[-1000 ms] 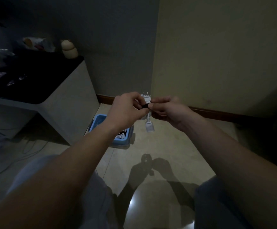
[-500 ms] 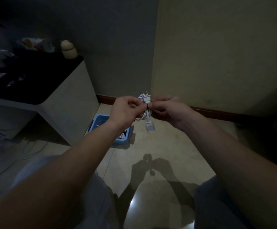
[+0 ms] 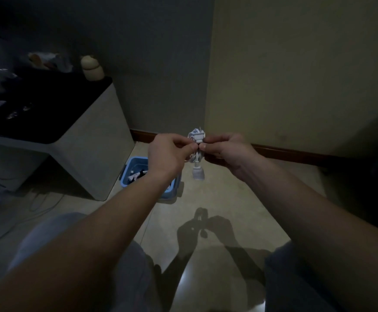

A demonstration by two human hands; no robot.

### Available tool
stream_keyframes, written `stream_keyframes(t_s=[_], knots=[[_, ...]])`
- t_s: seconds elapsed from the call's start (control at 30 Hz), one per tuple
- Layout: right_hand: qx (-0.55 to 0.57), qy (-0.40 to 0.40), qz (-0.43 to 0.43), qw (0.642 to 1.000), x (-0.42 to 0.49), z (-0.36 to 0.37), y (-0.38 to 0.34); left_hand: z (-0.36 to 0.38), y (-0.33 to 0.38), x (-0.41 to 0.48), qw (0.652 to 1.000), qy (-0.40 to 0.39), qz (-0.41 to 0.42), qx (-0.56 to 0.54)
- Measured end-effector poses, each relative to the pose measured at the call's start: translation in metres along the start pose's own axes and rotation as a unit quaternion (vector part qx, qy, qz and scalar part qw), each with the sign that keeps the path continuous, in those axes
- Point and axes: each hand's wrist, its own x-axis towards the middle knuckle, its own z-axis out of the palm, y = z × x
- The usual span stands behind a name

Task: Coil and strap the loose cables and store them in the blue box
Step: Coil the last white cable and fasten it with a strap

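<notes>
Beige tiled floor (image 3: 239, 206); left hand (image 3: 167, 154), right hand (image 3: 228, 152) pinch white cable (image 3: 196, 145).

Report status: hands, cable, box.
Left hand and right hand both pinching coiled white cable in mid-air. Blue box on floor below, already holding cables. Nothing in the way.

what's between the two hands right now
In the head view, a coiled white cable sits pinched between the left hand and right hand.
</notes>
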Motion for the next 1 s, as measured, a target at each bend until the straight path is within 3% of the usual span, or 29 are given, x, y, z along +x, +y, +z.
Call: stream_keyframes(t_s=[0.57,1.0], knots=[[-0.037,0.052,-0.042,0.997,0.005,0.006,0.009,0.021,-0.005,0.008,0.999,-0.003,-0.048,-0.016],[0.013,0.027,-0.017,0.999,0.009,-0.009,0.004,0.019,0.003,0.003,0.995,-0.024,-0.054,-0.078]])
